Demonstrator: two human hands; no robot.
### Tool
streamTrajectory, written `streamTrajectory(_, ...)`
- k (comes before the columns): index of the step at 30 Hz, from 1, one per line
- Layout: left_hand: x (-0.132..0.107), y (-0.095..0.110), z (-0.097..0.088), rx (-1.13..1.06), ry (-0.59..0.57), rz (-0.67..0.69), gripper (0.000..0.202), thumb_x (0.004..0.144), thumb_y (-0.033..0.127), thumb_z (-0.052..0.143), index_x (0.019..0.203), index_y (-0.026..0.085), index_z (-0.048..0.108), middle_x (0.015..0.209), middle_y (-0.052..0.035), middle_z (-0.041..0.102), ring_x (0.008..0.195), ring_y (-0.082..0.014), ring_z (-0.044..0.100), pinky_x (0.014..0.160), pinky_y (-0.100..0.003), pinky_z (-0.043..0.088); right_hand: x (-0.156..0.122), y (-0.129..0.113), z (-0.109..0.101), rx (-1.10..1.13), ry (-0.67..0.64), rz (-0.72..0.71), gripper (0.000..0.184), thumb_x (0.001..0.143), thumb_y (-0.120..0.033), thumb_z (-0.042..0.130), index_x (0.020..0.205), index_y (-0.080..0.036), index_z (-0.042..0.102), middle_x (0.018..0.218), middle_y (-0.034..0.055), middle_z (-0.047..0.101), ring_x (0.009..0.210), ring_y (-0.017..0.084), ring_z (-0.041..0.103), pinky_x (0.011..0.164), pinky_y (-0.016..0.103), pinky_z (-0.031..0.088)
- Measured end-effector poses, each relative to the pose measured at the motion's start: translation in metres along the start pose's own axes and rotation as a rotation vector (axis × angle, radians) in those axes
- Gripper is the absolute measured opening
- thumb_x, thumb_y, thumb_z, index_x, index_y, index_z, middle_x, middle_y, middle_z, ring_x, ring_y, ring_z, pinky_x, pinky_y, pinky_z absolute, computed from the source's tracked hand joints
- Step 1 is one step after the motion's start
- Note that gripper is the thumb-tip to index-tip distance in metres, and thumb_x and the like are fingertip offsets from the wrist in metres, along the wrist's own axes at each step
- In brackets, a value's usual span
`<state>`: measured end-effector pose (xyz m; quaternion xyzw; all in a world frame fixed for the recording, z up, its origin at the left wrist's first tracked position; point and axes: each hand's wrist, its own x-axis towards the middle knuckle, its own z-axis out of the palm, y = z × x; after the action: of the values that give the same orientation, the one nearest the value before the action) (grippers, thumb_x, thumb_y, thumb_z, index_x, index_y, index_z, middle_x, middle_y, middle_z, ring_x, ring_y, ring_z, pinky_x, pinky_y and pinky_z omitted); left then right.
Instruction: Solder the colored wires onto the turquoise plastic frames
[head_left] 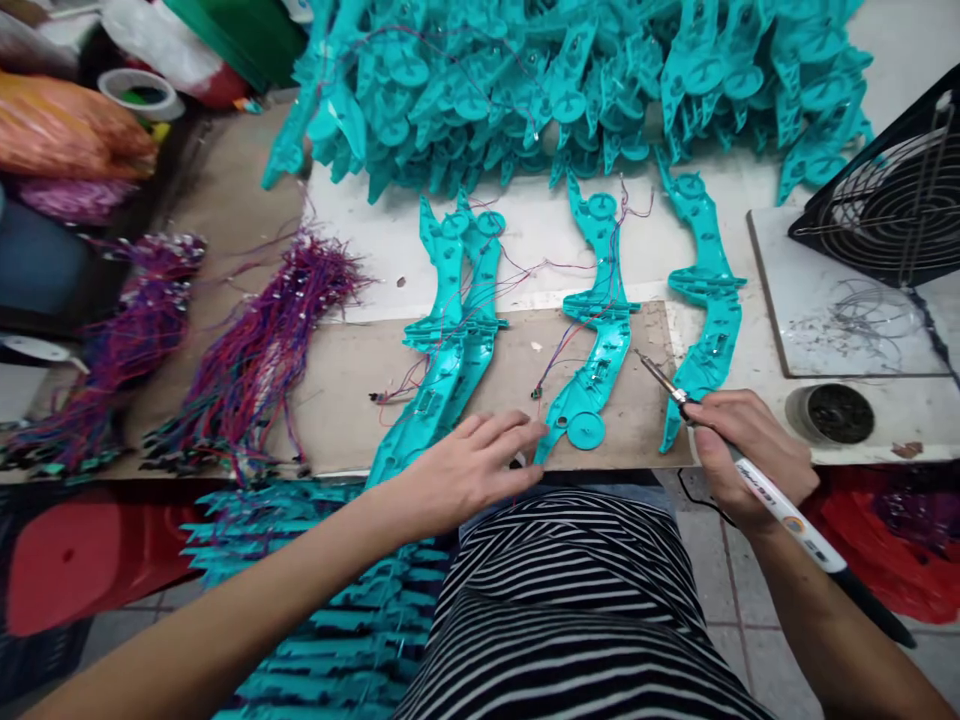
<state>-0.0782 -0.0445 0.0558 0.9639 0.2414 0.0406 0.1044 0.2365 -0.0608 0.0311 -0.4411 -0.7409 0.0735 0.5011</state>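
Observation:
My right hand grips a white soldering iron. Its metal tip points up and left, between two teal toy bow-shaped plastic parts. My left hand has its fingers stretched out at the lower end of the middle teal part, and I cannot tell whether they touch it. Red and blue wires with a small connector run along that part. To the right lies another teal part, with no wires seen on it. Left of the middle, two overlapping teal parts carry wires too.
A large pile of teal parts fills the back. Wire bundles lie at left. At right are a black fan, a white board with solder wire and a round tin. More teal parts are stacked below the table edge.

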Motion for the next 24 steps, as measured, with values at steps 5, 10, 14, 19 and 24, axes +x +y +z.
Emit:
streamTrajectory(5,0.021,0.003,0.005,-0.387,0.238,-0.1,0.021,0.097,0.018,0.051,0.1,0.018,0.072,0.107,-0.0083,0.075,0.107,-0.0202,0.067,0.091,-0.032,0.054,-0.001,-0.004,-0.001,-0.002,0.001,0.002,0.034,0.083,-0.004,0.062,0.109,-0.024,0.07,0.079,0.004,0.067,0.077,0.021,0.065,0.067,0.037,0.055)
streamTrajectory(10,0.07,0.0,0.007,-0.786,0.387,-0.611,0.026,0.091,0.024,0.057,0.114,0.017,0.068,0.074,-0.0016,0.074,0.066,-0.0135,0.068,0.062,-0.022,0.054,-0.003,-0.005,0.005,0.011,-0.024,0.03,0.031,0.083,-0.003,0.061,0.107,-0.021,0.069,0.08,0.005,0.068,0.078,0.02,0.064,0.068,0.036,0.055)
streamTrajectory(14,0.1,-0.005,0.022,-0.889,0.394,-0.798,0.012,0.084,0.021,0.061,0.091,0.015,0.068,0.066,-0.0003,0.07,0.058,-0.0118,0.062,0.054,-0.02,0.045,-0.004,-0.005,0.008,0.031,-0.048,0.044,0.028,0.084,-0.006,0.06,0.105,-0.02,0.07,0.077,0.0043,0.067,0.075,0.019,0.063,0.066,0.036,0.056)
streamTrajectory(19,0.104,-0.007,0.037,-0.762,0.403,-0.893,0.016,0.082,0.027,0.062,0.085,0.016,0.074,0.064,0.0,0.067,0.058,-0.0122,0.056,0.052,-0.023,0.035,-0.005,-0.007,0.008,0.038,-0.125,0.048,0.026,0.084,-0.008,0.06,0.104,-0.02,0.071,0.079,0.0056,0.068,0.076,0.019,0.064,0.066,0.035,0.056)
streamTrajectory(24,0.101,-0.007,0.038,-0.781,0.369,-0.921,0.017,0.078,0.031,0.066,0.079,0.016,0.075,0.046,0.0059,0.045,0.047,-0.0093,0.041,0.048,-0.023,0.026,-0.005,-0.007,0.01,0.028,-0.149,0.034,0.023,0.084,-0.006,0.06,0.101,-0.018,0.07,0.079,0.0065,0.067,0.077,0.018,0.064,0.067,0.034,0.056)
